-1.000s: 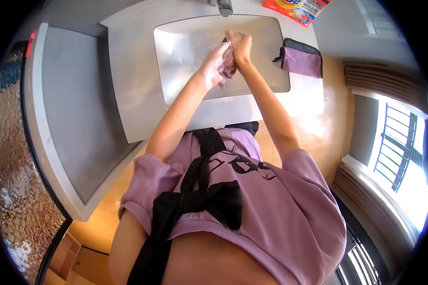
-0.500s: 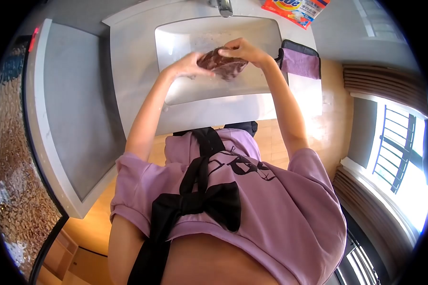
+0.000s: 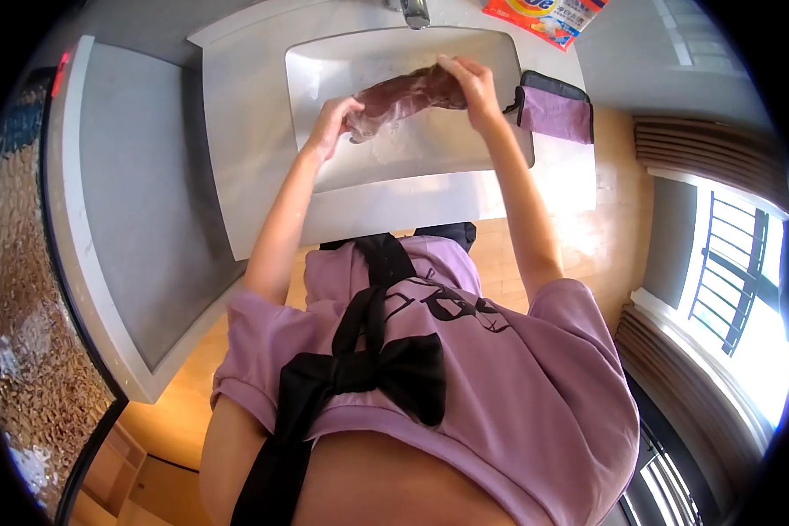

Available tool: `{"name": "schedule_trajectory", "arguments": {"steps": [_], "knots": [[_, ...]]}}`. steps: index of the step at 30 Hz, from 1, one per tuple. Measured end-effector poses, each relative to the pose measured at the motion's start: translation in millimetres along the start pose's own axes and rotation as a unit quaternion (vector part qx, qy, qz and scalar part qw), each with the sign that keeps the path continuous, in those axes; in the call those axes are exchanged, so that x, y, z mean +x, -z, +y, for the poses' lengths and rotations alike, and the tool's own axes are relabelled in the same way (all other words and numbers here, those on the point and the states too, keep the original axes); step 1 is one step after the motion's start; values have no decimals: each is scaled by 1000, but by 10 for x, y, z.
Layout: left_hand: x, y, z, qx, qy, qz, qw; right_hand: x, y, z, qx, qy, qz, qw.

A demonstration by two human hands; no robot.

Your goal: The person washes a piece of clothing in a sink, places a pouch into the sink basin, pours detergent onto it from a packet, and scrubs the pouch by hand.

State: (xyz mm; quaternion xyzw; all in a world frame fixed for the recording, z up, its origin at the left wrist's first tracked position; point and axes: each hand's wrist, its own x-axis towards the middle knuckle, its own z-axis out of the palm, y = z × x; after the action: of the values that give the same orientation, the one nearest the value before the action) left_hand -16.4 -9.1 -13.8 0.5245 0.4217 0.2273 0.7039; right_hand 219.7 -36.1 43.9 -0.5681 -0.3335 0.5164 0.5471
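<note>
Head view: left hand (image 3: 328, 127) and right hand (image 3: 472, 88) each pinch one end of wet brownish cloth (image 3: 401, 96), now stretched above sink (image 3: 421, 158), earlier bunched; more surface exposed.

mauve short-sleeved top (image 3: 526, 377) | black line print (image 3: 454, 309) | 1 black fabric bow (image 3: 354, 375)

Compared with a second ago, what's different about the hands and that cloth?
The left hand has moved left and the right hand right, drawing the bunched brownish cloth out lengthwise over the sink. Both hands still hold it. The faucet, purple pouch and orange packet stayed put.
</note>
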Motion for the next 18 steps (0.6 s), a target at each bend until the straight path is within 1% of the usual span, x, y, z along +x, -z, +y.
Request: {"name": "schedule_trajectory", "arguments": {"steps": [1, 2, 3, 4, 5, 6, 7, 8, 9, 10, 11, 12, 13, 14, 15, 16, 17, 18], "knots": [[-61, -185, 193, -190, 24, 55, 980, -114, -126, -9, -18, 12, 5, 1000], [-80, -330, 312, -372, 48, 109, 921, -198, -243, 59, -57, 22, -17, 998], [-42, -403, 328, -411, 32, 96, 906, -326, -380, -2, -137, 92, -53, 985], [0, -407, 298, -411, 33, 95, 906, -450, -536, -33, -184, 135, -73, 971], [66, -409, 213, -442, 21, 27, 896, -557, -673, -43, -206, 148, -89, 963], [160, -397, 97, -471, 9, -41, 881, -554, -724, 56, -277, 220, -111, 929], [286, -356, -12, -505, -121, -308, 797, -574, -823, 61, -301, 300, -97, 900], [356, -369, -157, -504, -120, -310, 797, -592, -882, 57, -322, 379, -82, 864], [330, -473, -159, -499, -86, -184, 842, -531, -864, 107, -322, 379, -80, 864], [275, -610, -153, -485, -51, -53, 871, -398, -831, 208, -334, 371, -2, 866], [122, -806, 113, -402, 19, 96, 910, -265, -794, 302, -344, 362, 74, 863], [74, -774, 113, -332, 31, 21, 943, -146, -754, 365, -345, 363, 71, 862], [-7, -809, 173, -355, 12, 26, 934, -64, -725, 423, -297, 248, 126, 913], [-64, -839, 238, -378, -6, 31, 925, -38, -699, 505, -243, 127, 180, 945], [145, -759, 55, -398, -2, 50, 916, -124, -731, 603, -276, 211, 127, 929], [367, -652, -130, -420, 0, 70, 905, -261, -787, 644, -308, 294, 72, 902], [355, -511, -163, -355, -36, 17, 934, -328, -809, 545, -290, 323, 53, 899], [292, -616, -8, -356, -36, 17, 933, -397, -835, 437, -273, 351, 33, 895]]}}
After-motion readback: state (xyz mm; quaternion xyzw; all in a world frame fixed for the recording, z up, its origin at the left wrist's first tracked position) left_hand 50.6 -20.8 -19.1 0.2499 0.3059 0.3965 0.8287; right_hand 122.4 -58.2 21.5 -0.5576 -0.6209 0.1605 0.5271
